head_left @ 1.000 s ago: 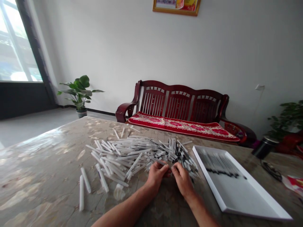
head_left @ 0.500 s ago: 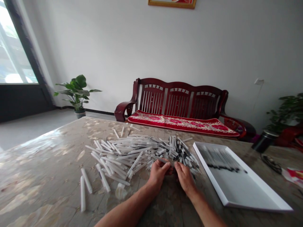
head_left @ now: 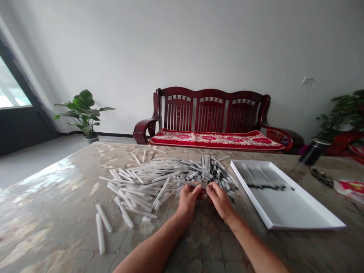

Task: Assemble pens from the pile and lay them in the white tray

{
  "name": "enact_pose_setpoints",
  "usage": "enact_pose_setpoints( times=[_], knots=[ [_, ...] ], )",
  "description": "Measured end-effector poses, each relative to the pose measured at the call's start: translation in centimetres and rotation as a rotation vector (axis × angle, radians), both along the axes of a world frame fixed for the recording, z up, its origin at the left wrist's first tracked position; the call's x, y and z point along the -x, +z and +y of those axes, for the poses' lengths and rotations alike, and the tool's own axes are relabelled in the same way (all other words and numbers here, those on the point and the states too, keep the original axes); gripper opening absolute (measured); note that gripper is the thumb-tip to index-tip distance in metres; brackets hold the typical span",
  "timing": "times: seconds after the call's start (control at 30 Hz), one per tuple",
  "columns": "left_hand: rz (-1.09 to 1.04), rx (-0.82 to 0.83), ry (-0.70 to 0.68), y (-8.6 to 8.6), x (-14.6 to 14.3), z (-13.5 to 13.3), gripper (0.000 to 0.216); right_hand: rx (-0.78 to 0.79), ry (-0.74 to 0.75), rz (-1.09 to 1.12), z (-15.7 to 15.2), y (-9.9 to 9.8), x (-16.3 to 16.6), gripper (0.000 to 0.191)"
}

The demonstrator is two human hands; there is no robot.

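Note:
Between thumb and fingers of my left hand [head_left: 188, 201] is a pale, slim pen [head_left: 190, 183], lying roughly sideways. My right hand [head_left: 221, 201] pinches at its right end, where a small dark part shows; fingertips hide most of it. Just beyond both hands spreads a heap of loose white pen parts [head_left: 148, 182], with black-ended pieces [head_left: 218, 174] on its right side. Right of my hands stands a shallow white tray [head_left: 298, 216], with a row of clear pens [head_left: 261, 176] lying side by side, black ends toward me.
Two white tubes [head_left: 100, 233] lie apart at the left of the patterned table [head_left: 57, 212]. Near them is a small translucent piece [head_left: 146, 225]. A black cylinder [head_left: 315, 151], a dark cable [head_left: 321, 177] and a red-white packet [head_left: 352, 189] lie at the right. Behind stands a wooden bench [head_left: 210, 112].
My right hand has closed in on the pen's right end, its fingertips now nearer my left hand's. The whole view has shifted slightly; the heap and tray look unchanged.

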State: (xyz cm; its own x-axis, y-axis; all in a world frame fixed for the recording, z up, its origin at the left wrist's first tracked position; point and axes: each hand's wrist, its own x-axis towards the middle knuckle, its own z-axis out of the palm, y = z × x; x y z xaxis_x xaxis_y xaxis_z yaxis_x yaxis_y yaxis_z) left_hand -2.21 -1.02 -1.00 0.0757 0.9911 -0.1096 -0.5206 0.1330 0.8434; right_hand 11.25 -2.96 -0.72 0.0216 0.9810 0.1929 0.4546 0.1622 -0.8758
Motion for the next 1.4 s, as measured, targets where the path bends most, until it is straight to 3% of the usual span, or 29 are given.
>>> enact_pose_setpoints(
  times=[0.1, 0.27, 0.47, 0.7, 0.8, 0.97, 1.13, 1.2, 1.3, 1.4],
  knots=[
    [0.010, -0.038, -0.035, 0.0, 0.1, 0.0, 0.042, -0.017, -0.035, -0.013, 0.1, 0.0, 0.1, 0.037],
    [0.056, -0.099, -0.039, 0.3, 0.1, -0.2, 0.037, 0.149, -0.006, 0.170, 0.0, 0.3, 0.2, 0.045],
    [0.133, -0.088, 0.005, 0.6, 0.4, -0.3, 0.035, 0.103, 0.000, 0.203, -0.5, 0.8, 0.6, 0.037],
    [0.192, -0.276, -0.023, 0.5, 0.6, -0.5, 0.027, 0.269, 0.067, 0.430, -0.9, 0.9, 0.8, 0.044],
    [0.184, -0.269, -0.042, 0.7, 0.5, -0.6, 0.028, 0.278, 0.064, 0.479, -0.7, 0.8, 0.8, 0.045],
    [0.059, -0.050, -0.242, 1.5, 0.7, -1.0, 0.038, 0.200, 0.035, 0.497, -0.2, 0.8, 0.0, 0.048],
    [-0.027, 0.230, -0.766, 2.6, 1.7, -1.5, 0.050, 0.148, 0.057, 0.497, -0.1, 1.0, -0.8, 0.045],
    [0.005, 0.243, -0.884, 2.7, 2.1, -1.7, 0.050, 0.137, 0.062, 0.481, -0.2, 1.0, -0.7, 0.044],
    [0.063, 0.182, -0.871, 2.3, 2.1, -1.9, 0.045, 0.138, 0.031, 0.439, 0.0, 0.9, -0.6, 0.043],
    [0.014, 0.141, -0.676, 1.8, 1.6, -1.6, 0.043, 0.064, -0.119, 0.389, 0.7, 0.8, -1.7, 0.040]
  ],
)
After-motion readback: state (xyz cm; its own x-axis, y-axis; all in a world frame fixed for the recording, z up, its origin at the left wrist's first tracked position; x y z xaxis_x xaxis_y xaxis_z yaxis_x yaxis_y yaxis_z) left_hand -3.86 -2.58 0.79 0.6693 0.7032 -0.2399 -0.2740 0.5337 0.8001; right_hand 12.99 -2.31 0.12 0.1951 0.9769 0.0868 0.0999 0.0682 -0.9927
